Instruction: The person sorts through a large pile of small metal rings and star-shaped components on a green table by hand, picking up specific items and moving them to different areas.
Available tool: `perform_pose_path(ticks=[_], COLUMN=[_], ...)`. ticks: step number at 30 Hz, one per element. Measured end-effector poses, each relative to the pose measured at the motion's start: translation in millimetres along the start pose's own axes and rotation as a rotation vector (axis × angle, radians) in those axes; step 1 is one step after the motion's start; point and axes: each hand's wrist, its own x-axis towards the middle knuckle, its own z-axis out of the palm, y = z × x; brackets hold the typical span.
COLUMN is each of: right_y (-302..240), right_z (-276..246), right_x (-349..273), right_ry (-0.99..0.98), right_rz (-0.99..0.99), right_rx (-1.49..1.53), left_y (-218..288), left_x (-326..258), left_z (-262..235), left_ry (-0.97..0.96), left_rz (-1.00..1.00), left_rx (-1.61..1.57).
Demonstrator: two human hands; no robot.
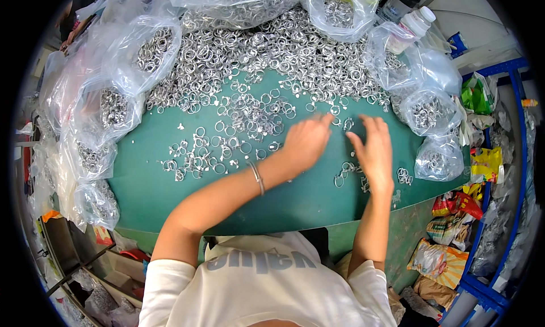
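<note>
Reaching over the green table, both hands work at the near edge of a wide heap of small metal rings. The left hand lies palm down, its fingers stretched toward a few loose rings lying between the two hands; whether its grip is pinching anything I cannot tell, since the fingertips are blurred. The right hand is also palm down, fingers loosely spread and slightly curled, just beside the same loose rings (nothing visibly held in it). A thin bracelet circles the left wrist. More rings lie scattered left of the left hand, and a small cluster sits under the right palm's near side. Clear plastic bags of rings line the left edge and the right edge of the table. A white-capped bottle stands at the far right, behind the bags. Coloured packets lie below the table on the right.
</note>
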Motion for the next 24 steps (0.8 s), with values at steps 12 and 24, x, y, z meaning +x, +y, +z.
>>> perform_pose_path(ticks=[12, 24], right_y=[14, -22], right_z=[0, 17], right_x=[7, 3], right_ry=[0.006, -0.260], right_rz=[0.063, 0.127], right_rx=[0.171, 0.671], left_y=[-28, -30], left_x=[18, 5], left_z=[-13, -36], left_ry=[0.108, -0.150], left_rz=[-0.018, -0.411], left_rx=[-0.024, -1.119])
